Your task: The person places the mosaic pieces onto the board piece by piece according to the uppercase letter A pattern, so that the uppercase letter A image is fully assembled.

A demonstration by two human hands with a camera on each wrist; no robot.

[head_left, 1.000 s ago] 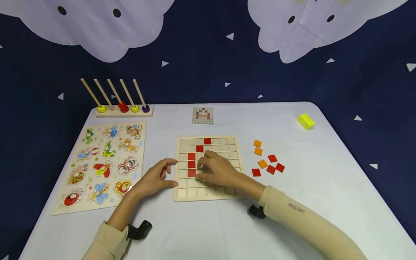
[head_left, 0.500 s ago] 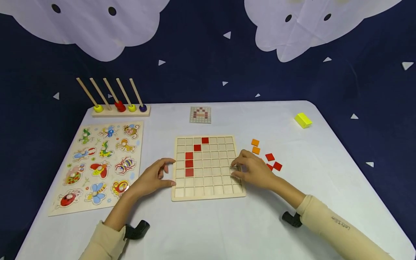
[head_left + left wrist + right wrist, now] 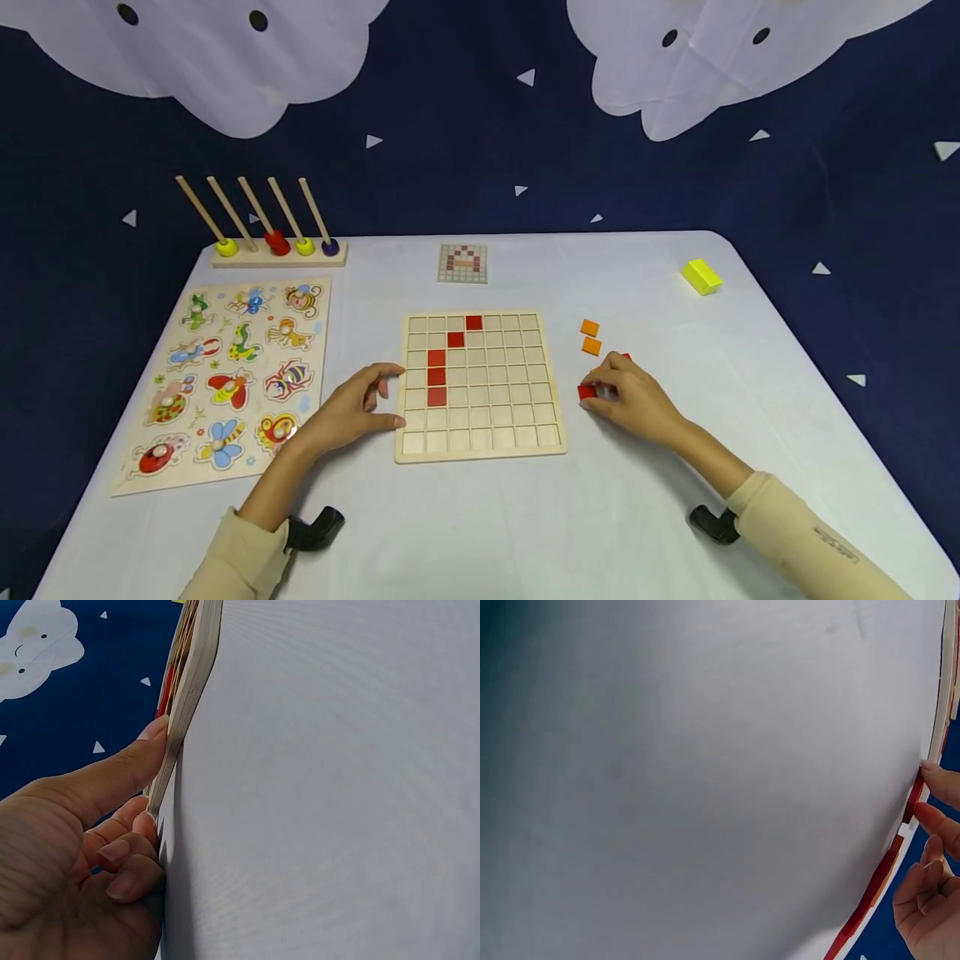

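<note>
Right hand (image 3: 633, 400) pinches a red tile (image 3: 586, 392) between grid board (image 3: 480, 457) and the bench's (image 3: 480, 525) right edge. Left hand's (image 3: 348, 412) fingers, extended, touch the board's left rim. Advised: light edge grip, level lift, board kept steady.

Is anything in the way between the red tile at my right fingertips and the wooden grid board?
Nothing visible: only bare white tablecloth lies between the red tile and the wooden grid board.
</note>
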